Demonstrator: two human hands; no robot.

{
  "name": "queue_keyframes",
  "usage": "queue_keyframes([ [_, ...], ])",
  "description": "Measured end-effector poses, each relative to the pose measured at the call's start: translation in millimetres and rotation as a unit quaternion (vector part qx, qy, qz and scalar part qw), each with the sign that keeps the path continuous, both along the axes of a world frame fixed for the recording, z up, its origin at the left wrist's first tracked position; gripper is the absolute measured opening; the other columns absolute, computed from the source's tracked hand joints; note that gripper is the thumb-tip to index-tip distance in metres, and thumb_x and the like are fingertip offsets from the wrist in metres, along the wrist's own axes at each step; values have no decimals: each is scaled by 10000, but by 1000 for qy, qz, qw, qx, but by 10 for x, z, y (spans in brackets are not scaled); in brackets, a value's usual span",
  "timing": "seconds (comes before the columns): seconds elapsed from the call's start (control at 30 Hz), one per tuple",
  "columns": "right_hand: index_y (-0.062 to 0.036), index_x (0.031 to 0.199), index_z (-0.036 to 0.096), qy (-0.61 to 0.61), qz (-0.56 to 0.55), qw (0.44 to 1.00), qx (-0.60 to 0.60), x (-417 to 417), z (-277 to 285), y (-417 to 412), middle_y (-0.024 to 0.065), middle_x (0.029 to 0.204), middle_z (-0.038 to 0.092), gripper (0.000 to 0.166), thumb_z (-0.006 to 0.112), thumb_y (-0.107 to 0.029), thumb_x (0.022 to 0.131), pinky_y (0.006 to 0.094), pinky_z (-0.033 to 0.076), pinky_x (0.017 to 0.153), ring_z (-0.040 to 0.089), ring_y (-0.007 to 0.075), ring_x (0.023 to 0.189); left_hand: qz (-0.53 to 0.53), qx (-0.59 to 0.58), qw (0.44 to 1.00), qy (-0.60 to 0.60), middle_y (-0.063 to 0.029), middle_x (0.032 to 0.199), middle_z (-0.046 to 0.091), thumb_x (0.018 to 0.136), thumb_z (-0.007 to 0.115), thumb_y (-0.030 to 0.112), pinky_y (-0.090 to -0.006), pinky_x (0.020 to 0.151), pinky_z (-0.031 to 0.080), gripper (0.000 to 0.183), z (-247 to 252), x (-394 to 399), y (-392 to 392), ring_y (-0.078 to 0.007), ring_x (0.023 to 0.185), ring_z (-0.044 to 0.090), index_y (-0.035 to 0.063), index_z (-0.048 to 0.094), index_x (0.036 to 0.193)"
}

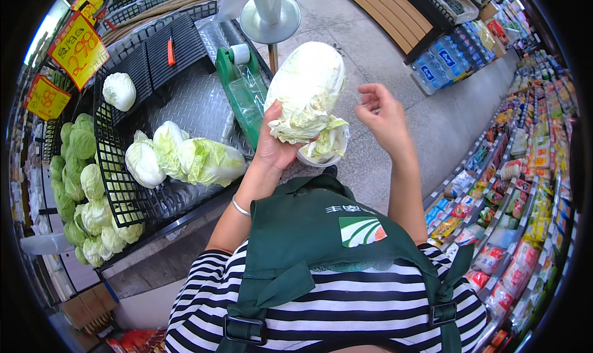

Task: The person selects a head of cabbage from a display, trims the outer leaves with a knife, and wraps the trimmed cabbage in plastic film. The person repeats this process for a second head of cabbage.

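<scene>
My left hand holds a pale napa cabbage by its lower end, where the leaves look ragged. To its right my right hand is raised with curled fingers and holds nothing. Below the cabbage, a white bin contains loose cabbage leaves. Several more napa cabbages lie on the metal tread-plate display surface to the left, and one small one rests on the black slatted rack. An orange-handled knife lies on that rack.
A green film dispenser stands along the display's edge, near a metal post with a round plate. Black plastic grating separates round green cabbages. Packed shelves line the right; bottled water packs stand beyond.
</scene>
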State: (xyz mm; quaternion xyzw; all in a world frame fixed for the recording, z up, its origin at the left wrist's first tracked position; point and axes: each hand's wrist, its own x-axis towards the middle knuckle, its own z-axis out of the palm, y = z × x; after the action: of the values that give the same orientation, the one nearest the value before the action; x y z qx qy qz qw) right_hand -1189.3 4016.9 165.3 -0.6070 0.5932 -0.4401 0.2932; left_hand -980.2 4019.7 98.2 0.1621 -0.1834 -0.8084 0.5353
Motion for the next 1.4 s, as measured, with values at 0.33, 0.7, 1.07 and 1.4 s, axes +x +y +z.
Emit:
queue_keyframes([
  [0.33, 24, 921, 608, -27, 33, 999, -13, 372, -37, 40, 84, 843, 585, 332, 780, -181, 724, 261, 477, 606, 555, 124, 672, 37, -2, 998, -53, -162, 1252, 538, 818, 624, 429, -392, 945, 471, 720, 92, -76, 97, -264, 1116, 569, -18, 386, 1330],
  [0.7, 29, 931, 586, -16, 73, 994, -77, 471, 38, 188, 70, 857, 570, 241, 713, -81, 759, 262, 488, 613, 565, 122, 679, 62, -22, 996, -61, -154, 1249, 539, 817, 645, 372, -384, 968, 454, 695, 90, -35, 141, -249, 1125, 560, -22, 386, 1327],
  [1.07, 18, 941, 573, -51, 109, 992, -30, 539, 11, 194, 46, 780, 555, 215, 676, -63, 770, 241, 470, 600, 534, 105, 640, 59, -21, 996, -69, -146, 1234, 547, 817, 637, 396, -381, 974, 443, 687, 99, -4, 127, -242, 1120, 557, -12, 400, 1317],
  [1.4, 16, 848, 590, 28, 138, 989, -37, 508, 50, 151, 63, 772, 566, 199, 729, -104, 770, 257, 459, 575, 543, 114, 627, 75, -45, 992, -92, -137, 1210, 562, 819, 633, 398, -378, 964, 449, 669, 68, 6, 110, -238, 1102, 565, -4, 414, 1307],
])
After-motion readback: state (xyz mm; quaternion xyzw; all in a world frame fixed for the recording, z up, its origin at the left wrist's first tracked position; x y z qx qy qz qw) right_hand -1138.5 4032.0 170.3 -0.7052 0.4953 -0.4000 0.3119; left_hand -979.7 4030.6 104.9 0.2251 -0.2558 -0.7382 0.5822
